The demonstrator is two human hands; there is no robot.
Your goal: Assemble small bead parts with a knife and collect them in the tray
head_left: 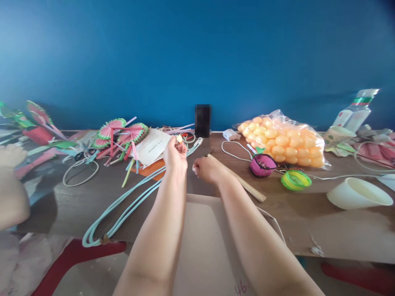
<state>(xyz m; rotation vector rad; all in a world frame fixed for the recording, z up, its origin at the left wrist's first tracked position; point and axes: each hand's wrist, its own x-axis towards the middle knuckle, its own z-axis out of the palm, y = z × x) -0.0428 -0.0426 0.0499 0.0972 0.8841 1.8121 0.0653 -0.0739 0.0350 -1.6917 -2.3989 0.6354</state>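
Observation:
My left hand (175,157) is raised over the middle of the table, palm up, with its fingers curled around a small shiny yellowish thing (178,139) whose kind I cannot make out. Just to the right, my right hand (207,169) is held low with its fingers bent together; whatever they grip, if anything, is hidden. A pale wooden strip (247,185) lies beside and beyond my right wrist. Left of my left hand are a white printed paper (151,146) and a looped light-blue cord (123,205).
Pink-and-green paper fans (121,133) lie at the left, near another person's arm (12,189). To the right are a clear bag of orange balls (284,142), a purple pouch (262,165), a green-yellow coil (295,180), a white cup (359,194) and a bottle (354,111).

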